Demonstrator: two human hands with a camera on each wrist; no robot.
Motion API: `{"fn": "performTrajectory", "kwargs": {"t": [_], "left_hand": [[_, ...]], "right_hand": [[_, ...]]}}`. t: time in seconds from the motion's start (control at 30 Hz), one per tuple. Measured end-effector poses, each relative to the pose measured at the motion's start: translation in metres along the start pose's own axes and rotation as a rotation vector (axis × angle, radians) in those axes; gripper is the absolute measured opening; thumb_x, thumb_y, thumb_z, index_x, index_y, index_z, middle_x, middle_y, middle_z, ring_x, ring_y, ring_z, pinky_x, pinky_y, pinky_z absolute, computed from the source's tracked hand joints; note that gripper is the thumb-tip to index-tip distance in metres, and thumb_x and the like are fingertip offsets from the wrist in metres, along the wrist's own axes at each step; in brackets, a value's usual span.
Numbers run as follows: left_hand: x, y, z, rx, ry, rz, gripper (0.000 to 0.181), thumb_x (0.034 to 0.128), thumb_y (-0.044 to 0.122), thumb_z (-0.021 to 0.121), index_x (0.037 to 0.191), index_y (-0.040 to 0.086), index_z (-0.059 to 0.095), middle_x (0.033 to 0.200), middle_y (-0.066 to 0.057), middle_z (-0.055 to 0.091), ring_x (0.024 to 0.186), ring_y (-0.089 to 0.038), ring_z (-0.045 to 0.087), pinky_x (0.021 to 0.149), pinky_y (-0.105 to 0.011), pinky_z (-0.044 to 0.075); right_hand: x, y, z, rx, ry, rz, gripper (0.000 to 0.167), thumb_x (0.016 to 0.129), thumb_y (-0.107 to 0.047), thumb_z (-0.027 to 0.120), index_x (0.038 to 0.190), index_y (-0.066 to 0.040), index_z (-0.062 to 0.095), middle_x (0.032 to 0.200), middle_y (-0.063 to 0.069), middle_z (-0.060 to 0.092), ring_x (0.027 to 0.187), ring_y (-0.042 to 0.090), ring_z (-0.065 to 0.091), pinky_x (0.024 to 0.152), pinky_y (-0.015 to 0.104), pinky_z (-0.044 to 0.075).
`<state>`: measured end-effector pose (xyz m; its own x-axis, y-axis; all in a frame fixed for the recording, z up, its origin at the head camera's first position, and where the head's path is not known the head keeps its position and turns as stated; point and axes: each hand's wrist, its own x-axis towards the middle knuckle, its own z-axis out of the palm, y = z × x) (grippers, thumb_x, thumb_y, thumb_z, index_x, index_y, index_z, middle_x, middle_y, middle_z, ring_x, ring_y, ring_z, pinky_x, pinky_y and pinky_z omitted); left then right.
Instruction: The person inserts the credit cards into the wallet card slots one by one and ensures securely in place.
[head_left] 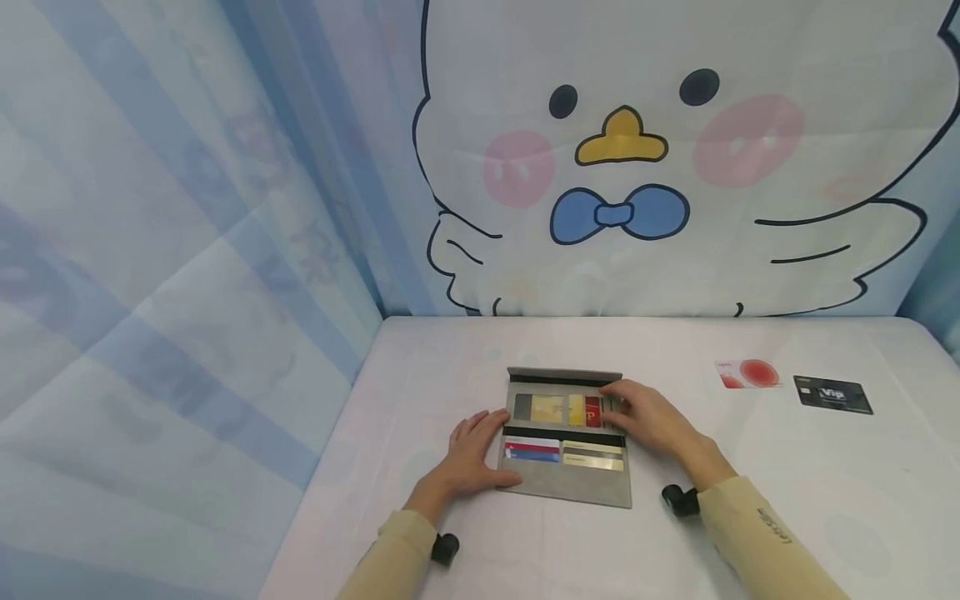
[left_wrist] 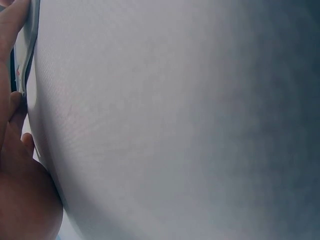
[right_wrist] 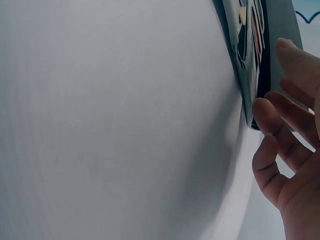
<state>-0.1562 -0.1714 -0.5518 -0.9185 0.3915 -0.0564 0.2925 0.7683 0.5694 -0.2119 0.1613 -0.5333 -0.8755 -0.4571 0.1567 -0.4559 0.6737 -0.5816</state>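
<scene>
A grey card wallet [head_left: 570,487] lies unfolded on the table, its slots holding several cards. The upper row shows yellow cards [head_left: 547,408] and a red card [head_left: 592,412]; below sit a blue, red and white card [head_left: 532,450] and a pale gold card [head_left: 592,455]. My left hand [head_left: 467,463] touches the wallet's left edge, fingers spread and thumb near the lower corner. At the upper right edge is my right hand [head_left: 651,417], its fingertips beside the red card. In the right wrist view, the right hand's [right_wrist: 297,170] fingers are loosely bent, thumb apart.
On the white-covered table [head_left: 750,517], a white and red card [head_left: 750,374] and a black VIP card [head_left: 832,394] lie to the right of the wallet. A curtain with a cartoon bird [head_left: 622,275] hangs behind the table; another blue-white curtain [head_left: 165,333] hangs at left.
</scene>
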Motion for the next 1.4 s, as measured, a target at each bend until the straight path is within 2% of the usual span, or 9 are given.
{"fn": "performTrajectory", "kwargs": {"t": [0.13, 0.37, 0.6, 0.73, 1.03, 1.4], "left_hand": [[-0.001, 0.001, -0.002, -0.008, 0.002, 0.005, 0.096, 0.0787, 0.046, 0.084, 0.155, 0.011, 0.037, 0.160, -0.005, 0.036, 0.149, -0.030, 0.019, 0.119, -0.056, 0.007], [-0.001, 0.000, -0.002, -0.003, -0.003, 0.002, 0.096, 0.0790, 0.047, 0.083, 0.156, 0.012, 0.037, 0.160, -0.005, 0.036, 0.149, -0.031, 0.019, 0.119, -0.056, 0.008], [0.001, -0.004, -0.003, -0.001, 0.011, 0.025, 0.095, 0.0783, 0.045, 0.084, 0.154, 0.010, 0.038, 0.158, -0.006, 0.038, 0.148, -0.032, 0.021, 0.119, -0.055, 0.009], [0.001, -0.005, -0.002, 0.002, 0.007, 0.014, 0.096, 0.0783, 0.046, 0.084, 0.154, 0.010, 0.038, 0.158, -0.006, 0.038, 0.148, -0.032, 0.021, 0.119, -0.055, 0.009], [0.001, -0.002, -0.001, -0.012, 0.010, 0.010, 0.096, 0.0781, 0.045, 0.084, 0.154, 0.010, 0.038, 0.159, -0.005, 0.038, 0.148, -0.031, 0.020, 0.119, -0.055, 0.007], [0.000, 0.001, -0.001, -0.017, 0.003, 0.002, 0.096, 0.0784, 0.044, 0.084, 0.155, 0.010, 0.038, 0.159, -0.005, 0.037, 0.148, -0.031, 0.020, 0.119, -0.055, 0.007]], "right_hand": [[-0.001, 0.001, -0.003, 0.001, 0.001, 0.021, 0.042, 0.092, -0.019, 0.076, 0.128, 0.000, 0.064, 0.108, 0.007, 0.065, 0.082, 0.015, 0.053, 0.070, 0.035, 0.049], [-0.006, 0.007, -0.009, -0.007, 0.018, 0.031, 0.041, 0.093, -0.018, 0.075, 0.128, 0.000, 0.063, 0.116, 0.013, 0.065, 0.084, 0.017, 0.057, 0.073, 0.037, 0.051], [-0.012, 0.013, -0.017, -0.015, 0.065, 0.022, 0.042, 0.090, -0.014, 0.077, 0.127, 0.002, 0.064, 0.112, 0.013, 0.067, 0.082, 0.019, 0.057, 0.072, 0.038, 0.051], [-0.014, 0.016, -0.019, -0.022, 0.080, 0.029, 0.042, 0.090, -0.014, 0.078, 0.125, 0.003, 0.065, 0.111, 0.014, 0.067, 0.081, 0.020, 0.057, 0.072, 0.039, 0.051], [-0.022, 0.024, -0.028, -0.034, 0.087, 0.092, 0.043, 0.091, -0.016, 0.076, 0.128, 0.001, 0.064, 0.118, 0.017, 0.065, 0.088, 0.024, 0.057, 0.078, 0.044, 0.052], [-0.033, 0.042, -0.041, -0.053, 0.131, 0.134, 0.043, 0.091, -0.015, 0.075, 0.129, 0.004, 0.062, 0.124, 0.023, 0.062, 0.096, 0.032, 0.059, 0.084, 0.053, 0.052]]}}
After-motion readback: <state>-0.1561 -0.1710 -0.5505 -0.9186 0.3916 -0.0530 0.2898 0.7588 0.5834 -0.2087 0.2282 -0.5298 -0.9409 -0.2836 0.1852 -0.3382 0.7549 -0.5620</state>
